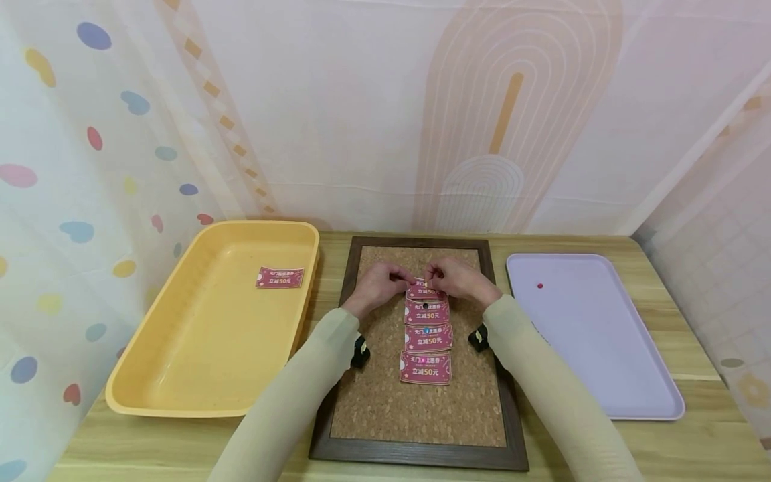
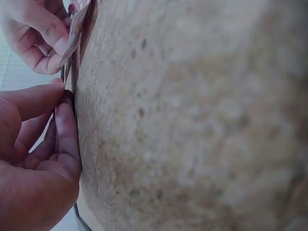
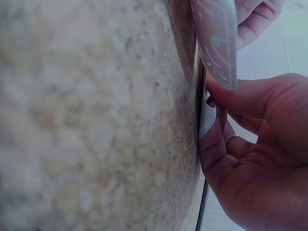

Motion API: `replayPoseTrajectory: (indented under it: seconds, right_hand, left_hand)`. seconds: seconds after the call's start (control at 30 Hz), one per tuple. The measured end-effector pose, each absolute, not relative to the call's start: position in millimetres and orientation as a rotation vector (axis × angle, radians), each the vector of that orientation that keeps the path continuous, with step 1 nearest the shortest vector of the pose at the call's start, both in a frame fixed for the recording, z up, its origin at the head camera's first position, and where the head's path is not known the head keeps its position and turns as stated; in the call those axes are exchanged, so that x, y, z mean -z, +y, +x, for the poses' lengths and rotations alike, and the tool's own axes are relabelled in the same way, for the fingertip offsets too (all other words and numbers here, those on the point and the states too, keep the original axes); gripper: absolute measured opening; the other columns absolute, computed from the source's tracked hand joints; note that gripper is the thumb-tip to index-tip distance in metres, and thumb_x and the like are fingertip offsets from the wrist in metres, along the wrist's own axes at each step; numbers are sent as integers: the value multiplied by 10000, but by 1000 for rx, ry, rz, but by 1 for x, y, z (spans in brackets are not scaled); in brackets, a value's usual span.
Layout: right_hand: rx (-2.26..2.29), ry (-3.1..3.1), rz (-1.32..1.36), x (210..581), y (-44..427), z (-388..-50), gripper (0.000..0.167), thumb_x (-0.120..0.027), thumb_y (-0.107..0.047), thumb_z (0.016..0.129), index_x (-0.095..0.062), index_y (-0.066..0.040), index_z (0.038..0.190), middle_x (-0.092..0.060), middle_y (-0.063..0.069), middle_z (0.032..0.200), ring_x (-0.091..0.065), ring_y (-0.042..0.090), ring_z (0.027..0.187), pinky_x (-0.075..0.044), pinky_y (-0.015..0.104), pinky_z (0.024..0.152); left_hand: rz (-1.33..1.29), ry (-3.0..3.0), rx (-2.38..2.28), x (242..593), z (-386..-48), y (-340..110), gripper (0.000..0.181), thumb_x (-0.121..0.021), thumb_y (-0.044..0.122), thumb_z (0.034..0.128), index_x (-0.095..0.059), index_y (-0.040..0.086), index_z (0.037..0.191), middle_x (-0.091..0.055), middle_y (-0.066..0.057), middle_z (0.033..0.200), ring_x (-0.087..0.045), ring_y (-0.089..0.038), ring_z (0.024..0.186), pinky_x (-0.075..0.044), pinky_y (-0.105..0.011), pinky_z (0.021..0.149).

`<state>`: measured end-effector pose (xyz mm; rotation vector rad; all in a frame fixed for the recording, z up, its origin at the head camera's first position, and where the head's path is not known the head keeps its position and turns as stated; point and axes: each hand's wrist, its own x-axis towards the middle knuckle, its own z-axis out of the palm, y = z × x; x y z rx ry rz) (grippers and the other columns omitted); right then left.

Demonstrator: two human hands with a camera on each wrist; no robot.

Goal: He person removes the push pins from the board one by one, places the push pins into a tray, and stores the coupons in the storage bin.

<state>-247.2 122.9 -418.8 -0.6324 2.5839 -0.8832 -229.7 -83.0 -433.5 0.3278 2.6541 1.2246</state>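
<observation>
While we are working at the wooden table (image 1: 693, 445), the yellow tray (image 1: 229, 335) is lying to our left, the framed corkboard (image 1: 373, 415) in the middle and the lilac tray (image 1: 602, 335) to our right. Over the board's upper part, our left hand (image 1: 378, 284) is pinching the top coupon (image 1: 428, 292) at its left side between thumb and finger; our right hand (image 1: 460, 278) is pinching at its upper right, seemingly on the paper. That coupon is heading a column, with three lower coupons (image 1: 428, 341) sitting beneath it, while a spare coupon (image 1: 280, 278) is lying in the yellow tray. We are probably fixing the top one, so the next move is likely calling for smoothing it flat and pressing its yellow pin (image 1: 427, 284) firmly in. A black pin (image 1: 425, 306), a blue pin (image 1: 426, 331) and a pink pin (image 1: 423, 360) are marking the lower three; a red pin (image 1: 540, 286) is resting on the lilac tray. Our fingers are hiding the top coupon's upper corners, we are failing to tell how deep the yellow pin is sitting, and blurred cork is filling much of both wrist views.
</observation>
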Motion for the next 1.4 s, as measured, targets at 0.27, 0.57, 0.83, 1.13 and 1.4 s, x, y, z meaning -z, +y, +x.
replayPoseTrajectory:
  seconds: [0.27,0.57,0.83,1.13,1.4]
  right_hand:
    - [833,2598,-654,416,121,-248,94,-581,-22,993,-643,-73,942,-596,28,825,-516,162,724,-418,296,672]
    - [865,2594,-633,417,123,-248,87,-589,-65,1032,-662,-46,989,-617,42,844,-541,159,738,-443,290,678]
    - [969,2612,-629,420,126,-246,106,-546,-3,1013,-640,-13,965,-612,68,821,-528,159,700,-433,287,637]
    - [1056,2649,-601,422,127,-244,78,-541,-37,1044,-614,-20,1028,-616,85,869,-539,175,713,-442,306,630]
    - [1124,2741,-623,418,130,-242,67,-570,-15,1018,-632,-31,1036,-642,88,906,-548,176,734,-451,305,624]
  left_hand:
    - [309,2618,-1258,432,-230,-85,137,-673,67,987,-796,42,1042,-742,-107,1140,-655,-247,1068,-517,-405,938]
    - [284,2615,-1251,435,-231,-84,129,-680,68,985,-800,44,1027,-742,-105,1139,-652,-247,1068,-519,-408,945]
    - [258,2620,-1237,433,-232,-81,133,-688,82,977,-809,54,1024,-746,-95,1138,-645,-245,1077,-508,-416,962]
    - [183,2650,-1231,426,-232,-78,128,-685,73,983,-809,51,1008,-742,-107,1123,-646,-247,1047,-518,-399,918]
    - [214,2679,-1262,423,-236,-79,118,-681,67,980,-782,40,1033,-727,-92,991,-630,-215,880,-502,-317,732]
